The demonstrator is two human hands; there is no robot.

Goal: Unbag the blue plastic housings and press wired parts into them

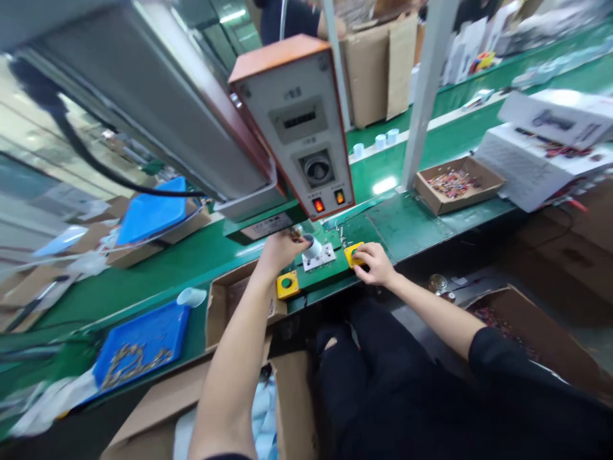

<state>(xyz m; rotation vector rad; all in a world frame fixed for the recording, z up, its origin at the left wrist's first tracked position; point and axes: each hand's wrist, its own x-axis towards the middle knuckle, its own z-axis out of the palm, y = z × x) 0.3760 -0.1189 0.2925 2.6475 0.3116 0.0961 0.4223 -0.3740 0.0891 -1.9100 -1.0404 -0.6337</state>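
We had 1 pale blue cup (313,248) at the white fixture plate (327,253), under the machine head, dark mouth tilted toward the left hand (281,250). That hand was at the cup's left side, thumb and fingers bent close together by the rim; we couldn't tell if they pinched the cup or something small beside it. The right hand (377,265) was on 1 yellow button box (349,258), right of the plate: fingers curled over the green button, thumb lower down. Pressed or just resting, we couldn't tell.

A 2nd yellow box (282,292), green button uncovered, sat left of the plate, just beside the left forearm. Above, we noted an orange-edged control panel (287,83) with 1 dial and 2 lit switches, 1 red, 1 orange.

Left along the green bench (407,227) we logged 1 open carton, then 1 whitish cup (192,297) lying by a blue tray (181,332) of small metal parts. To the right, a shallow cardboard box (437,206) held small multicoloured pieces, blurred. Farther back, 3 pale cups stood in a row on the line. Below the bench edge, another carton (297,402) held light blue pieces.
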